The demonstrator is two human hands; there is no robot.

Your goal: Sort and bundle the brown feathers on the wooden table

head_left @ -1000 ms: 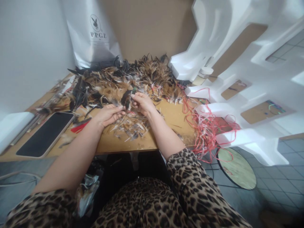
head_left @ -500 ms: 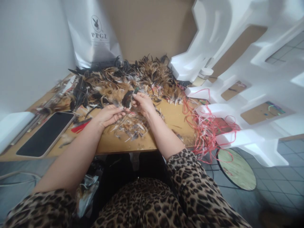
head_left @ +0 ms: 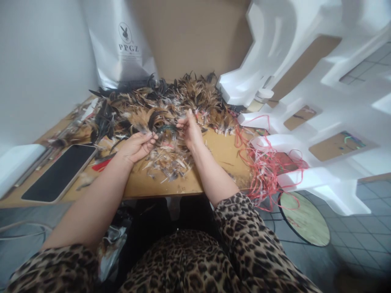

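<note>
My left hand (head_left: pixel 139 146) is closed in a pinch on the lower ends of a few dark feathers (head_left: pixel 155 118). One long green-black feather (head_left: pixel 167 127) reaches from its fingertips across to the right. Beside that feather's far end is my right hand (head_left: pixel 191 130), its index finger raised and the fingers apart. Whether the feather touches the right fingers is hard to make out. Under both hands lies a loose heap of feather scraps (head_left: pixel 168 160). Behind them spreads a large pile of brown and black feathers (head_left: pixel 195 91).
A phone (head_left: pixel 59 173) lies on the wooden table (head_left: pixel 226 152) at left, near a red strip (head_left: pixel 102 163). Tangled red string (head_left: pixel 264 169) hangs over the right edge beside white foam packing (head_left: pixel 324 175). A silver bag (head_left: pixel 125 57) stands behind; a round stool (head_left: pixel 305 217) is below right.
My right hand has loosened its pinch and shifted slightly right and up. My left hand has drawn a little left with the feathers, and the green-black feather now stretches between the hands.
</note>
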